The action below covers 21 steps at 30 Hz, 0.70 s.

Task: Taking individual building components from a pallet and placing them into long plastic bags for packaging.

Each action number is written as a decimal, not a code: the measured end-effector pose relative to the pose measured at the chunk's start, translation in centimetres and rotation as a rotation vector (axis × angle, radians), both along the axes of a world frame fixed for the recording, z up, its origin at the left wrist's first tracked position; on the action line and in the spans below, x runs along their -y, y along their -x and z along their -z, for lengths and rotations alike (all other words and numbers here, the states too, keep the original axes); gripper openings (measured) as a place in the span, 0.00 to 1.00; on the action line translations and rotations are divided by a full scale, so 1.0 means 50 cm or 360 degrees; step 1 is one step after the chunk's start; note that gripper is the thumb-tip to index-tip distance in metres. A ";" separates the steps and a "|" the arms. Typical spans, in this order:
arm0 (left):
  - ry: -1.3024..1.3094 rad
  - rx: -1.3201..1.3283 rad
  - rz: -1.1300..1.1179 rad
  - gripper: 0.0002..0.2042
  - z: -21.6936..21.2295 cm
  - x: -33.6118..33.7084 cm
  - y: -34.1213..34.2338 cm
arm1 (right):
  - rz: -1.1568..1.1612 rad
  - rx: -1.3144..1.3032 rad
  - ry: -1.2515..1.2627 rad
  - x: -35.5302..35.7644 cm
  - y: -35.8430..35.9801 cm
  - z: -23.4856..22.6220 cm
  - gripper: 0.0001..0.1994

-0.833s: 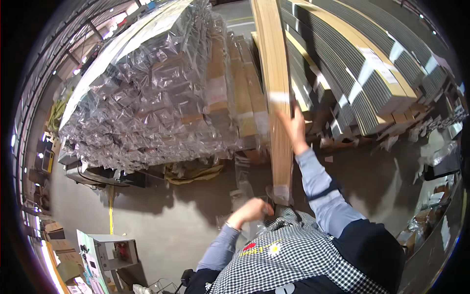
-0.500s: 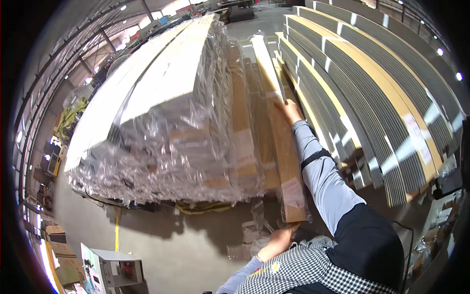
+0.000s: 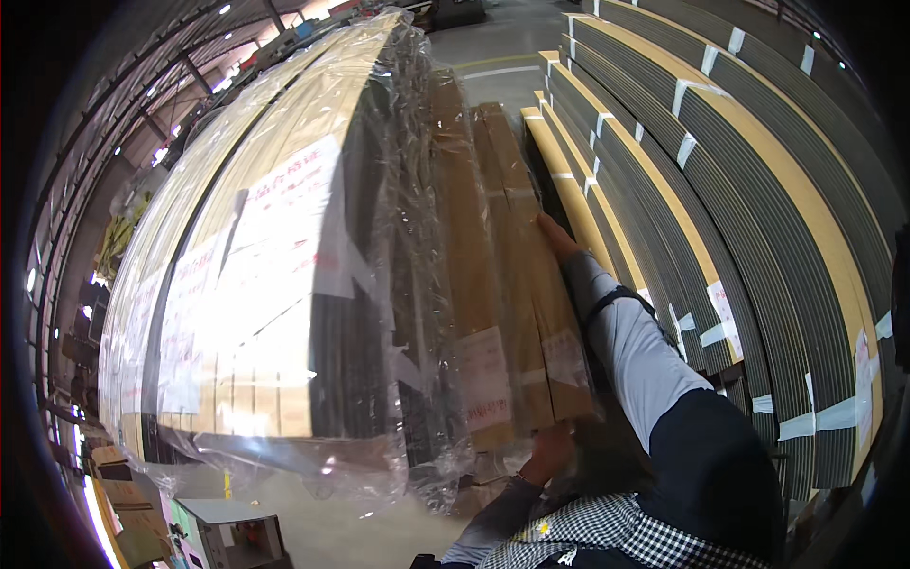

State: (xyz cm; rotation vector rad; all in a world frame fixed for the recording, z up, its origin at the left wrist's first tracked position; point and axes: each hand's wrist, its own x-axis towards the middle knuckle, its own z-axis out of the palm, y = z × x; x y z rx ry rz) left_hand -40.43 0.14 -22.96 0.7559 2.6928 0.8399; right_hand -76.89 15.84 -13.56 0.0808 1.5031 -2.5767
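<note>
While the right hand (image 3: 557, 237) lies flat along the long cardboard box (image 3: 531, 284), the left hand (image 3: 550, 453) grips its near end, steadying it mid-lift; next calls for firm support.

Bright overhead light, source toward 12 o'clock. Strong glare on plastic-wrapped stack (image 3: 284, 284), white labels washed out. Black vignette rings the frame, widest at 9 and 3 o'clock. Straight board edges bow toward the rim. Underside at 6 o'clock shadowed; slight softness overall.
</note>
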 end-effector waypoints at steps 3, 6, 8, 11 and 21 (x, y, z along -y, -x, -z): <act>-0.0122 -0.0225 -0.0019 0.16 0.001 0.007 0.000 | 0.0418 -0.0671 -0.1777 -0.007 0.010 -0.004 0.15; -0.0186 0.0005 0.0144 0.16 -0.032 0.034 -0.021 | 0.0775 -0.0722 -0.1995 -0.031 -0.092 -0.004 0.13; -0.0105 0.0234 0.0269 0.17 -0.076 0.062 -0.046 | 0.0993 -0.0656 -0.2162 -0.049 -0.222 0.008 0.14; -0.0492 0.0346 -0.0088 0.19 -0.159 0.100 -0.087 | 0.0846 0.0027 -0.2829 -0.064 -0.421 0.038 0.15; -0.1625 0.0060 -0.0952 0.16 -0.391 0.146 -0.188 | 0.0737 -0.0164 -0.3074 -0.053 -0.673 0.065 0.28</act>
